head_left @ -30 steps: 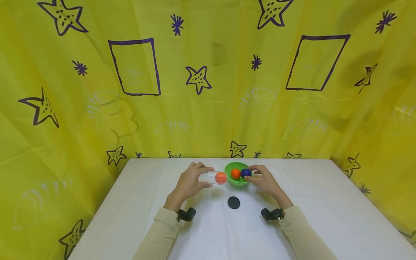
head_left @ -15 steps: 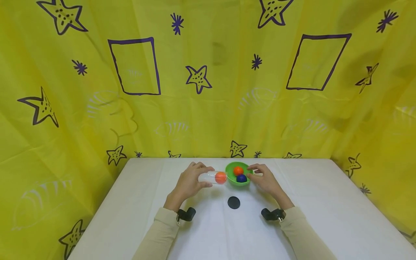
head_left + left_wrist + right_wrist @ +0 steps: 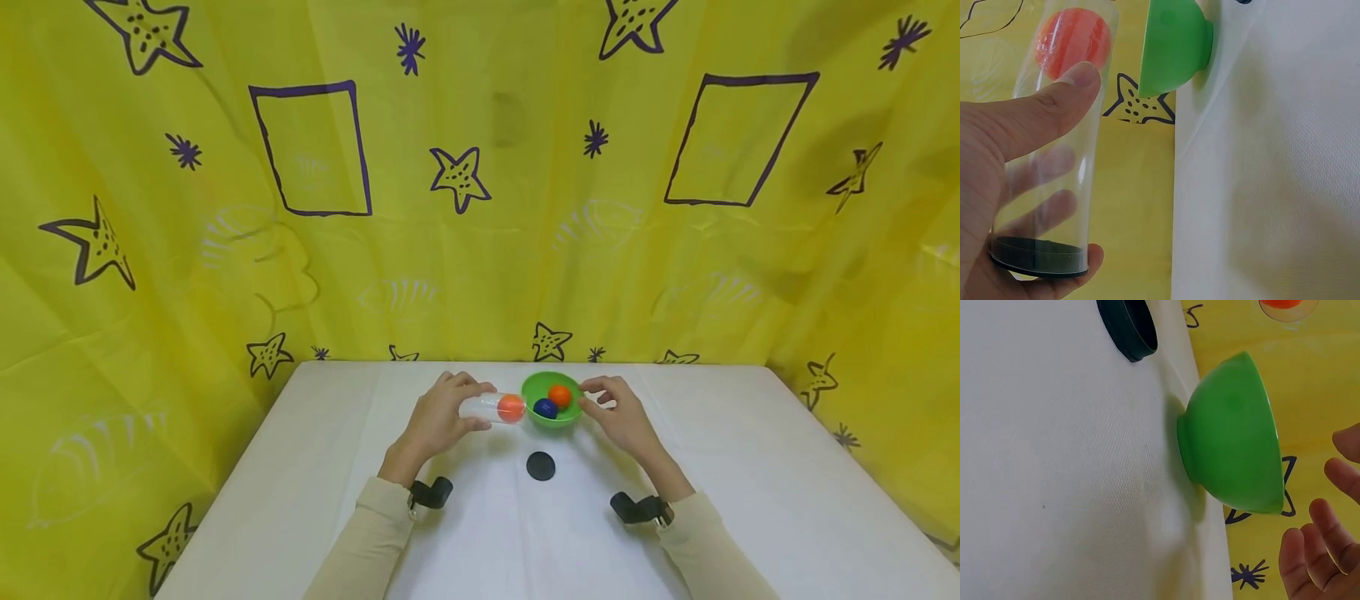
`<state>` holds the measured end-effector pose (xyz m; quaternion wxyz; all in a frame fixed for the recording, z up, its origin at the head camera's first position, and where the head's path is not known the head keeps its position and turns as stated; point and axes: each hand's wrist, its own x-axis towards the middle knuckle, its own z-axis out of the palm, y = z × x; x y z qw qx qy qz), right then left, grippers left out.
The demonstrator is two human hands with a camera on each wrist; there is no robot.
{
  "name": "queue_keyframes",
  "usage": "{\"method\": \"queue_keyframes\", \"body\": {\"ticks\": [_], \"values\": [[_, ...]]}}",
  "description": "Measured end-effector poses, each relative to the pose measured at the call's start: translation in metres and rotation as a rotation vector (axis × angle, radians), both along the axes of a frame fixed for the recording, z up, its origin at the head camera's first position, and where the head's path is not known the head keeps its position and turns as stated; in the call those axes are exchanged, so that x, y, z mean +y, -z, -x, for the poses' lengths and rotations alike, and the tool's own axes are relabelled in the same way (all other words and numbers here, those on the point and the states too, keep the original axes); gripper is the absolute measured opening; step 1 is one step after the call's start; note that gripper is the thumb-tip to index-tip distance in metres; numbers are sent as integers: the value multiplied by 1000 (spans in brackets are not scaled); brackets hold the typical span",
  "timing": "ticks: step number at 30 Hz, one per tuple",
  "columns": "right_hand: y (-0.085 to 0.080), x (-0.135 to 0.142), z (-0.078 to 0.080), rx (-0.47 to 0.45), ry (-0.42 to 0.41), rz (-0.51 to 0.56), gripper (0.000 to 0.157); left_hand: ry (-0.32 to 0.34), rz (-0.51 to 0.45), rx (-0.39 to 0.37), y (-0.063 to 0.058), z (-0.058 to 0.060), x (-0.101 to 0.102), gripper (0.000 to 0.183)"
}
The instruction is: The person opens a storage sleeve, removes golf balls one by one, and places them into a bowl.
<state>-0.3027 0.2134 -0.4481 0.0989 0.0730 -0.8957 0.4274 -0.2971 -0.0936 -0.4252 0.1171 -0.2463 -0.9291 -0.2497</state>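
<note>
Left hand (image 3: 437, 419): I see it curled round a clear tube (image 3: 477, 407), held roughly level, orange ball (image 3: 512, 408) at the bowl end. Right hand (image 3: 621, 417): fingers bent, loosely parted, holding nothing, just off the bowl's right rim. Green bowl (image 3: 555, 422): near the middle of the table's (image 3: 322, 450) far edge; I count one blue ball (image 3: 545, 408), one second orange ball (image 3: 559, 396) inside.
</note>
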Motion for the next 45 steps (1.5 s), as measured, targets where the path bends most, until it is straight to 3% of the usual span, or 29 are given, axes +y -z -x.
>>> {"method": "queue_keyframes", "body": {"ticks": [7,16,28,36,45], "values": [[-8,-12,-11,-17,-53,14,28,8,-5,10,0,1,-1,48],[-14,-25,-18,-39,-210,77,28,21,-8,42,-3,1,-1,48],[-6,-37,-21,-203,-357,152,35,28,7,39,-2,-1,3,46],[-5,-39,-24,-219,-409,197,40,40,3,62,-1,0,4,45],[0,-40,-22,-242,-396,204,43,35,22,77,3,2,5,46]]}}
